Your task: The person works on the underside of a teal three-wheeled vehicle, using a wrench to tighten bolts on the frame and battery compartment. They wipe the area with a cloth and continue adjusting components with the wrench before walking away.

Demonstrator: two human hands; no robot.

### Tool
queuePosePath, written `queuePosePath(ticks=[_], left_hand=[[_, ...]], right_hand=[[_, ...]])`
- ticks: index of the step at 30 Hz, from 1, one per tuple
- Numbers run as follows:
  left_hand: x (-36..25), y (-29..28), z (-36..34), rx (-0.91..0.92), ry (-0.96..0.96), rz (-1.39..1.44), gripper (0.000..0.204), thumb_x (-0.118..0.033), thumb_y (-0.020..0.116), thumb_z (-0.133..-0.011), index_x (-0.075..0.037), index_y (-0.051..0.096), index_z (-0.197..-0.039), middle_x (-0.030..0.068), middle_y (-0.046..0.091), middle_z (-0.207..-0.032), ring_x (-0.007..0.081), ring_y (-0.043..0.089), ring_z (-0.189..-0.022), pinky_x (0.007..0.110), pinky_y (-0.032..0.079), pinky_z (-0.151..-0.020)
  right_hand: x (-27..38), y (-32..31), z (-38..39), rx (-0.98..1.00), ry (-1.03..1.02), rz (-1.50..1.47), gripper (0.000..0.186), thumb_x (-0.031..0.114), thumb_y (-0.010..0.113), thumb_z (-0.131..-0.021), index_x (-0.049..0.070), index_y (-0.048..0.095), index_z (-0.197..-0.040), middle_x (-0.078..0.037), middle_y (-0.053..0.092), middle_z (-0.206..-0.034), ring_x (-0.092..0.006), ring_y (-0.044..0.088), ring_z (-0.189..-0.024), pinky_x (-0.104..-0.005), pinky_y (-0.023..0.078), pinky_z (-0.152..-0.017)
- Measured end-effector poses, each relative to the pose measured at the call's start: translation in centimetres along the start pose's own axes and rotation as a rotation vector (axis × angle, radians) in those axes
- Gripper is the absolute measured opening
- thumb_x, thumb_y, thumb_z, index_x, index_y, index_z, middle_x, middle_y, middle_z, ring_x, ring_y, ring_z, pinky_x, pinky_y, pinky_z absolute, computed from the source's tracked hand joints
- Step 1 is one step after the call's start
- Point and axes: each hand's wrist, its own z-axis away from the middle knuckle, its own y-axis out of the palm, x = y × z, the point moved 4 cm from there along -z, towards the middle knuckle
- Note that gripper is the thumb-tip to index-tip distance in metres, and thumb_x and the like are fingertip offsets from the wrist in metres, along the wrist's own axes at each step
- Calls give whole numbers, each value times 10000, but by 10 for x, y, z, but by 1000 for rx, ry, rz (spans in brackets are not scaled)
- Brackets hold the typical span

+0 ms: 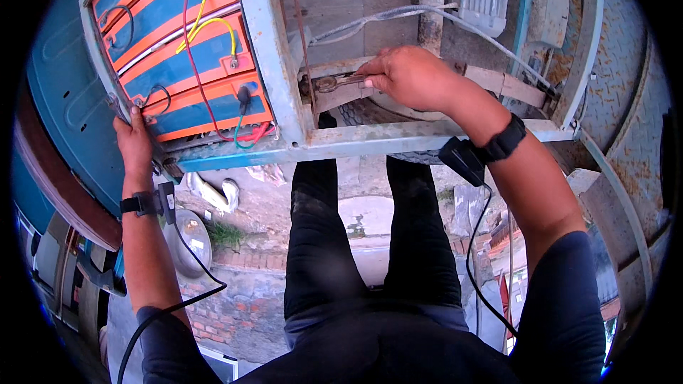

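My right hand (409,80) is closed on a metal wrench (329,84), whose ring end sits at a rusty crossmember (501,85) beside a thin upright rod (307,53). My left hand (134,141) is closed at the side rail (97,35) of a light-blue steel frame, its fingers on a silver metal piece (116,105) that looks like a spanner; its exact shape is unclear. Next to it lie several orange-and-blue batteries (186,114) joined by red, yellow, green and black cables (188,50).
A grey motor housing (480,7) with a pale cable sits beyond my right hand. The frame's front bar (370,141) crosses above my legs. Rusty tread plate (626,43) is at the right, a blue panel (67,121) at the left, with a round metal object (191,242) low on the ground.
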Motion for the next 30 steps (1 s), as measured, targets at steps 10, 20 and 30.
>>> queuePosePath(ticks=[10, 20, 30], left_hand=[[-5, 2, 0, -5, -1, -15, 351, -317, 509, -1019, -5, 500, -1181, 55, 650, -914, 128, 638, -770, 279, 483, -683], [4, 1, -3, -32, 7, 22, 351, -311, 517, -1016, -4, 533, -1184, 58, 624, -901, 137, 615, -786, 285, 490, -711], [1, 3, -2, -33, -1, 37, 344, -301, 502, -1024, -8, 530, -1202, 62, 627, -945, 130, 607, -774, 284, 498, -719]], right_hand=[[-14, 25, -44, 11, -46, -104, 299, 272, 609, -921, 143, 682, -1180, -139, 644, -1053, -348, 618, -976, -428, 492, -843], [-9, 25, -46, 34, -54, -81, 296, 254, 624, -912, 128, 687, -1172, -153, 660, -1037, -340, 633, -978, -413, 496, -865], [26, 8, -12, 115, 102, -88, 306, 316, 604, -897, 131, 716, -1114, -160, 694, -1038, -356, 655, -963, -454, 516, -850]])
